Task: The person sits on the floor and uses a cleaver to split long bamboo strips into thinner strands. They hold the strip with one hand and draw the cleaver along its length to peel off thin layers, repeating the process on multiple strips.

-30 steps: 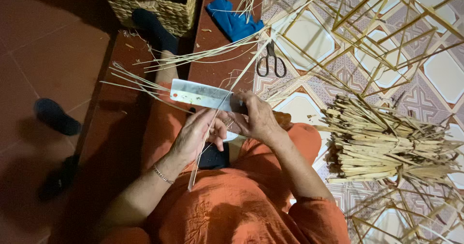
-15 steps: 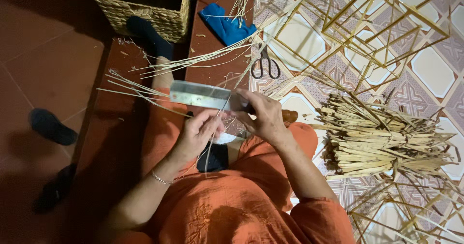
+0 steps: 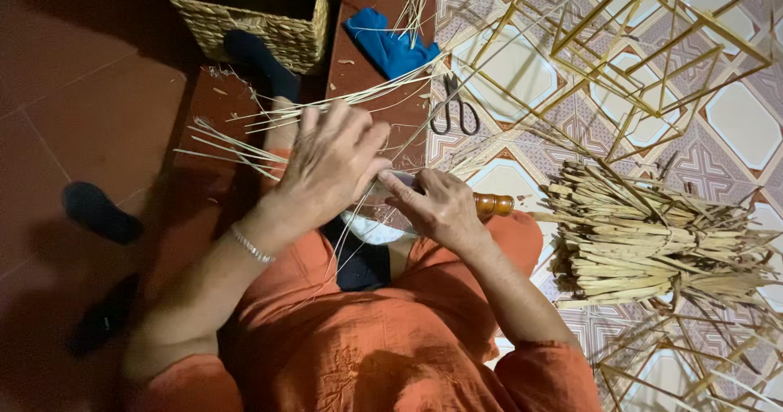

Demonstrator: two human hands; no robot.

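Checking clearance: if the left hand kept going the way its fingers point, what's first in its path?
The left hand points up and right. Likely first: the thin pale strips fanned just beyond its fingertips, then the black scissors on the floor. Depth is unclear; it might pass above them.
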